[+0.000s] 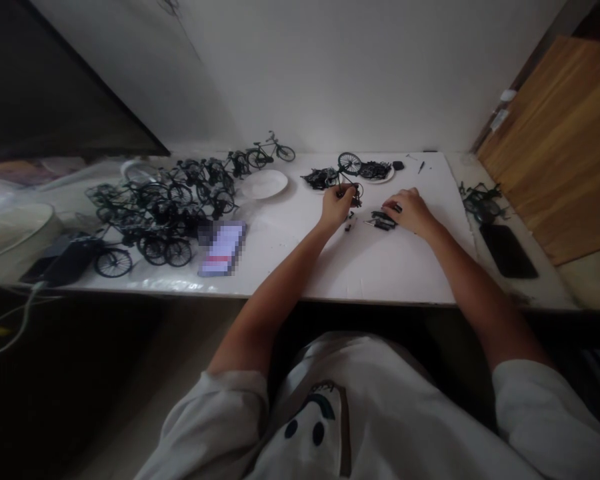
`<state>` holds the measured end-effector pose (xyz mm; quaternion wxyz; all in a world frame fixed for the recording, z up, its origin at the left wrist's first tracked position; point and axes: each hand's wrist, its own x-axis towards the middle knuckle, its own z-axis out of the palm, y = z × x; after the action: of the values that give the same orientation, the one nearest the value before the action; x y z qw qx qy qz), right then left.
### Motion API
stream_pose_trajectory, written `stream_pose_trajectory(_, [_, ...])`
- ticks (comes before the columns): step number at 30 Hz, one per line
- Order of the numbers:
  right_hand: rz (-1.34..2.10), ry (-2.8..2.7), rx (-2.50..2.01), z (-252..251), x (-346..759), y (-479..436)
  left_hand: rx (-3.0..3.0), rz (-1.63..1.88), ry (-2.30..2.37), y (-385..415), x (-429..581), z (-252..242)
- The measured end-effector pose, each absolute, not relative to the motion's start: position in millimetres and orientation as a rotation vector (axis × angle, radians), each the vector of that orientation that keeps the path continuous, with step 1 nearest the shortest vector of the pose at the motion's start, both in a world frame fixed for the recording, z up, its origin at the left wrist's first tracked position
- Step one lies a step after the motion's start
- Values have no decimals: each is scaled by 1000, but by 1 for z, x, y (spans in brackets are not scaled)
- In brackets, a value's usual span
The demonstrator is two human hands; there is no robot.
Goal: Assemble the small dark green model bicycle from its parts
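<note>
My left hand (336, 205) is closed around a small dark model bicycle (349, 175), held just above the white board. One spoked wheel sticks up beyond my fingers; much of the frame is hidden by the hand. To the right, my right hand (411, 209) reaches down with its fingers pinched at a short dark tool handle (397, 208). Beside those fingertips lie several small screwdrivers (380, 222) with dark handles and thin shafts. A few tiny dark parts (349, 224) rest on the board below my left hand.
Many model bicycles (165, 207) crowd the left side, near a white plate (264, 184) and a lit phone (223, 249). Dark parts fill a dish (377, 172) at the back. A black phone (508, 251) lies right, before a wooden panel (560, 147).
</note>
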<state>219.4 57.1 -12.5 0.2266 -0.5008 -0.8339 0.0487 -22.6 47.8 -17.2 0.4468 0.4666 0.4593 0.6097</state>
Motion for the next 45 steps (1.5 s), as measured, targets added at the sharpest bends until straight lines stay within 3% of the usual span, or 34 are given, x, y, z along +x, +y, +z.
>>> stream_pose_trajectory(15, [282, -2375, -1265, -18, 205, 46, 1249, 1504, 1150, 48, -22, -25])
stream_pose_trajectory(26, [495, -2038, -1000, -10, 194, 43, 1405, 1373, 1073, 40, -17, -28])
stream_pose_trajectory(45, [505, -1980, -1045, -13, 193, 43, 1487, 1297, 1094, 25, -9, -22])
